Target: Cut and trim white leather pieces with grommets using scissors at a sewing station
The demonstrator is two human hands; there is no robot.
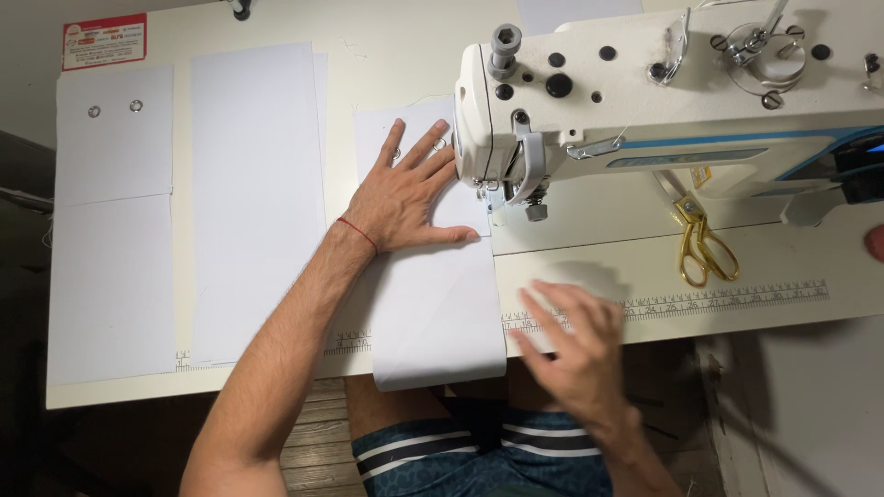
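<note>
My left hand [405, 193] lies flat with fingers spread on a white fabric strip [433, 313] that runs under the head of a white sewing machine [663, 101]. The thumb points toward the presser foot [494, 204]. My right hand [575, 345] hovers, blurred, with fingers apart over the table's front edge near the printed ruler [727, 299], holding nothing. The strip's near end hangs over the table edge.
Gold scissors [702, 247] lie on the machine bed to the right. Stacks of white fabric pieces [253, 193] cover the table's left side, one [112, 129] with two metal eyelets. A red label [104, 40] is at the far left corner.
</note>
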